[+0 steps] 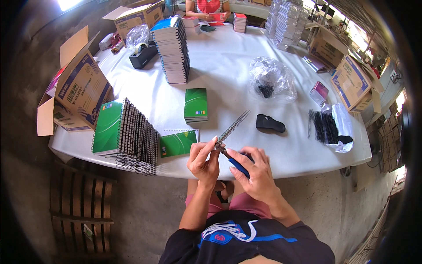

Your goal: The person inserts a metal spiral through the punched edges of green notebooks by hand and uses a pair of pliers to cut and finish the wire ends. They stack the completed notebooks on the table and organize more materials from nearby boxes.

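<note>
My left hand (205,162) pinches the lower end of a black spiral binding coil (235,125), which slants up and to the right over the table. In my right hand (255,172) is a pair of pliers with blue handles (238,167); its jaws meet the coil's end at my left fingertips. Just left of my left hand lie loose green notebook covers (177,144) with a punched sheet edge. Beyond them sits a small stack of green notebooks (196,104). Farther left leans a large stack of spiral-bound green notebooks (127,136).
A black pouch-like object (270,123) and a clear plastic bag with black coils (272,81) lie right of centre. More black coils (324,126) rest on white wrapping at right. A tall notebook stack (172,53), tape dispenser (143,55) and cardboard boxes (81,88) stand around. Another person's hands (205,16) work opposite.
</note>
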The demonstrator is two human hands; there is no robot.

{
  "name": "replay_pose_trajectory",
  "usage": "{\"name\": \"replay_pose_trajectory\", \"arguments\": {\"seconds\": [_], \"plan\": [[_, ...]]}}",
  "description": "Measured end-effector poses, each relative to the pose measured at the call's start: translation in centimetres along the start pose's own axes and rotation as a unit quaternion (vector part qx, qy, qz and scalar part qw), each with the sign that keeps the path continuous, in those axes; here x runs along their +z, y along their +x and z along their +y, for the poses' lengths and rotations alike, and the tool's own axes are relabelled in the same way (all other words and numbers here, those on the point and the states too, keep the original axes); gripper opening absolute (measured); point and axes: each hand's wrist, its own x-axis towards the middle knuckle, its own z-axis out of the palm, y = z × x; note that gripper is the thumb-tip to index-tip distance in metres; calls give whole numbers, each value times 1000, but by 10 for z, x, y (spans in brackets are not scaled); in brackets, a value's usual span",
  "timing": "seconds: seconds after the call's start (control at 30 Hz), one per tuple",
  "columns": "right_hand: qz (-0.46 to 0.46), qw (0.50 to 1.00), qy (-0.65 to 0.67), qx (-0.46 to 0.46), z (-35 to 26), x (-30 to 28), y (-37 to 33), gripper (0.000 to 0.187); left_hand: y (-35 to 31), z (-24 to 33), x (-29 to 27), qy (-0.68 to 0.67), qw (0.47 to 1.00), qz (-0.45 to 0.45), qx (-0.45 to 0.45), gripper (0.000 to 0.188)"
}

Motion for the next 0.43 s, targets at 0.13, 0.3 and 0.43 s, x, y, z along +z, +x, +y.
{"name": "replay_pose_trajectory", "arguments": {"seconds": [0.13,0.3,0.43], "plan": [[-122,836,515,147,13,7,-6,40,-2,2,3,10,999,14,31,39],[-94,896,425,90,22,17,-7,42,-1,2,4,-6,999,47,-23,32],[6,997,-70,-15,54,37,-12,46,8,-2,-8,-48,990,112,-68,48]]}}
